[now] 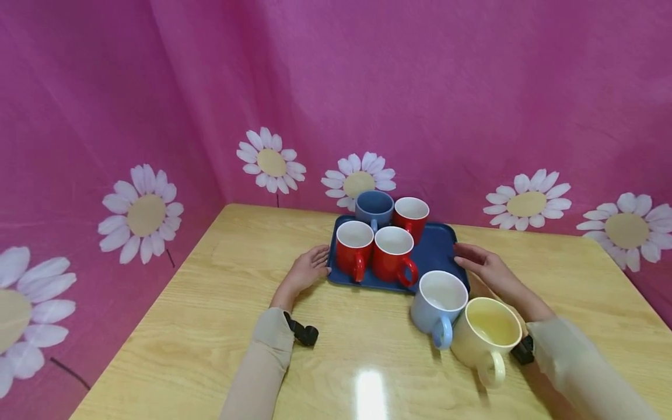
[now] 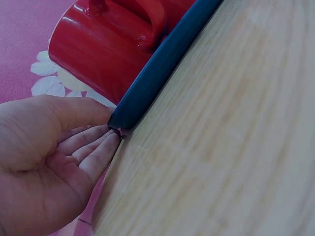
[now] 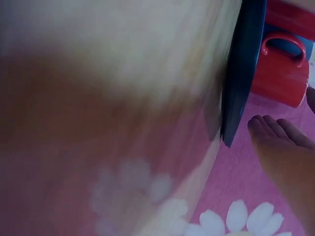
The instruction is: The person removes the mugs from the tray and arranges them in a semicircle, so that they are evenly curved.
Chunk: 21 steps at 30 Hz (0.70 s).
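Observation:
A dark blue tray [image 1: 433, 251] lies on the table, bearing three red mugs and a blue-grey mug [image 1: 374, 209]. The red mugs are a front-left one [image 1: 350, 259], one beside it [image 1: 391, 262] and one at the back [image 1: 415, 224]. My left hand [image 1: 307, 268] pinches the tray's left end, thumb on the rim and fingers below it, as the left wrist view shows. At the opposite end is my right hand [image 1: 488, 271], its fingers extended close to the rim. In the right wrist view a gap separates these fingertips [image 3: 253, 123] from the tray [image 3: 241, 78].
In front of the tray's right corner stand a light blue mug [image 1: 438, 306] and a pale yellow mug [image 1: 485, 335], close together, by my right forearm. The wooden table [image 1: 210, 326] meets a pink flowered cloth [image 1: 446, 105] behind and at the left.

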Tool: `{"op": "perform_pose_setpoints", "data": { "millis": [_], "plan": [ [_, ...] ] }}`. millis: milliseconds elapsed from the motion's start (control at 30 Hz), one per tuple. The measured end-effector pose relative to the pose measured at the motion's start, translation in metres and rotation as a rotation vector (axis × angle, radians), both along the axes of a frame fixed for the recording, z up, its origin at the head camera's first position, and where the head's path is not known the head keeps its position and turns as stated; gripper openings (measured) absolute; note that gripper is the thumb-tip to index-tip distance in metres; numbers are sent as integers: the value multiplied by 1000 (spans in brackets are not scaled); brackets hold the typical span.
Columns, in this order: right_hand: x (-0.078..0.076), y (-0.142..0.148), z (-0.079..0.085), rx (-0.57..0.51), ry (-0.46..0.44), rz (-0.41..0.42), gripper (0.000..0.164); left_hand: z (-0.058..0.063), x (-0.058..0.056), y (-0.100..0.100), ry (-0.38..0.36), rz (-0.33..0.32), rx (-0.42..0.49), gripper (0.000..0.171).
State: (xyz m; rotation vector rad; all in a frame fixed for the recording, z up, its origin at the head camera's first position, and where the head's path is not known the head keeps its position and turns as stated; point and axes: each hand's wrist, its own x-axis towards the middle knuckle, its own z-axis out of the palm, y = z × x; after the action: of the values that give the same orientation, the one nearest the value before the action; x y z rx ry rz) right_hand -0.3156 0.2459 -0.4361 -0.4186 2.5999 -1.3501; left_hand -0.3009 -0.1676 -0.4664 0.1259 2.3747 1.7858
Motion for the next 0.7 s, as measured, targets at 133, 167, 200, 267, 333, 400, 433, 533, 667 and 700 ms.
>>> {"op": "perform_pose_setpoints", "data": {
  "millis": [133, 167, 200, 267, 333, 400, 433, 533, 667, 700],
  "plan": [
    [-11, -9, -1, 41, 8, 33, 69, -3, 0, 0, -5, 3, 4, 60],
    [-13, -10, -1, 51, 10, 41, 70, -3, 1, 0, -1, -1, 5, 60],
    [-15, -12, -1, 57, 10, 51, 70, -4, 1, 0, 1, -4, 12, 60],
    [-19, -14, -2, 63, 13, 69, 71, -4, 0, 1, 5, -5, 20, 60],
    [-25, -18, -1, 78, 17, 82, 72, -4, 0, 0, 7, 1, 24, 60],
    [-30, -23, 0, 95, 36, 94, 72, -4, -1, -1, 16, 0, 27, 60],
    [-33, -25, 2, 110, 50, 94, 73, -5, -1, -1, 16, 0, 27, 59],
    [-41, -31, 6, 141, 95, 94, 72, -5, -1, 0, 27, -8, 32, 59],
    [-54, -39, 10, 125, 126, 109, 74, -6, -1, 0, 55, -12, 47, 60],
    [-57, -40, 10, 112, 125, 117, 75, -7, -1, 0, 62, -13, 52, 60]
  ]
}}
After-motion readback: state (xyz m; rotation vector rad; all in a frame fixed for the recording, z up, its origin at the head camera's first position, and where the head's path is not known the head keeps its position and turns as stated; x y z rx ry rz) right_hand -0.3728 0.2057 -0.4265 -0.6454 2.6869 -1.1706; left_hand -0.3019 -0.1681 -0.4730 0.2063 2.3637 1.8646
